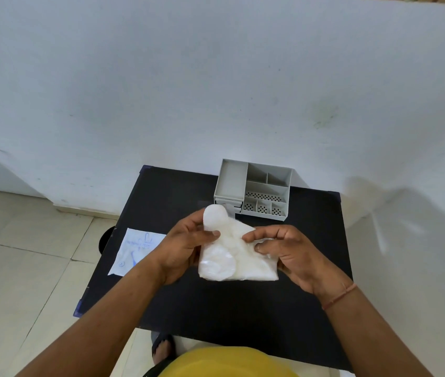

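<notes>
A clear plastic bag of round white cotton pads (245, 257) is held up over the black table (243, 300). My left hand (186, 246) grips the bag's left side, its thumb lying on the front. One round pad (214, 217) sticks out at the bag's top by my left fingers. My right hand (289, 254) pinches the bag's right edge with curled fingers and thumb.
A grey plastic organiser (254, 189) with several compartments, some perforated, stands at the table's far edge by the white wall. A flat white printed packet (134, 250) lies at the table's left edge. Tiled floor lies to the left.
</notes>
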`<state>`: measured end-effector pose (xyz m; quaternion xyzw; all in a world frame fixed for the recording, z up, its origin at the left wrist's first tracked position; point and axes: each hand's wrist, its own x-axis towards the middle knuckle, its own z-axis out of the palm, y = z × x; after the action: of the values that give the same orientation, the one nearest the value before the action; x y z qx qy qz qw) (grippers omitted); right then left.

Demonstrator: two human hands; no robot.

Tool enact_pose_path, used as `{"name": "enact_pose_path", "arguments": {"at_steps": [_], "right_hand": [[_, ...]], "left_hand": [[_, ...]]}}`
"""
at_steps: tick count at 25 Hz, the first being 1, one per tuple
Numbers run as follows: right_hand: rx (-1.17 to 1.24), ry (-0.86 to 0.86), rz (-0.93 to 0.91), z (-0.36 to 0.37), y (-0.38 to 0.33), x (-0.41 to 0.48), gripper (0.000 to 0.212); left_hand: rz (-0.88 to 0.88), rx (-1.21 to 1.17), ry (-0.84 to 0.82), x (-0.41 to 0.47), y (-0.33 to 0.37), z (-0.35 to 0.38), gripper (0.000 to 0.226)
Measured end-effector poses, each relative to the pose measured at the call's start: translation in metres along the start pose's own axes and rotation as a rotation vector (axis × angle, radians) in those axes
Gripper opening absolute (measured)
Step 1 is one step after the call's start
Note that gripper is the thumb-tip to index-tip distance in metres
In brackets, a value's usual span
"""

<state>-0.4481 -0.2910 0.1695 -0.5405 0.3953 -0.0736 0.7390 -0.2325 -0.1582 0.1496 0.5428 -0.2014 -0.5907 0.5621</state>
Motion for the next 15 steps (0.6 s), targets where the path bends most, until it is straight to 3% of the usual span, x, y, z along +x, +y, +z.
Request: {"name": "enact_pose_path", "arguments": {"at_steps": [6, 10, 12, 13, 15], "right_hand": [[0.072, 0.037, 0.029, -0.002, 0.008, 0.002, 0.033], [-0.006, 0.069, -0.044, 0.001, 0.010, 0.000, 0.033], [-0.012, 0.098, -0.059, 0.003, 0.011, 0.001, 0.034], [0.022, 0.113, -0.065, 0.004, 0.012, 0.002, 0.037], [0.211, 0.148, -0.057, 0.004, 0.015, 0.005, 0.055]], "left_hand": [[-0.001, 0.150, 0.028, -0.012, 0.006, 0.008, 0.020], [-0.053, 0.157, 0.063, -0.019, 0.007, 0.010, 0.046], [-0.043, 0.184, 0.065, -0.019, 0.004, 0.008, 0.030], [-0.032, 0.197, 0.056, -0.019, 0.002, 0.006, 0.021], [-0.013, 0.197, 0.070, -0.018, -0.001, 0.006, 0.027]]}}
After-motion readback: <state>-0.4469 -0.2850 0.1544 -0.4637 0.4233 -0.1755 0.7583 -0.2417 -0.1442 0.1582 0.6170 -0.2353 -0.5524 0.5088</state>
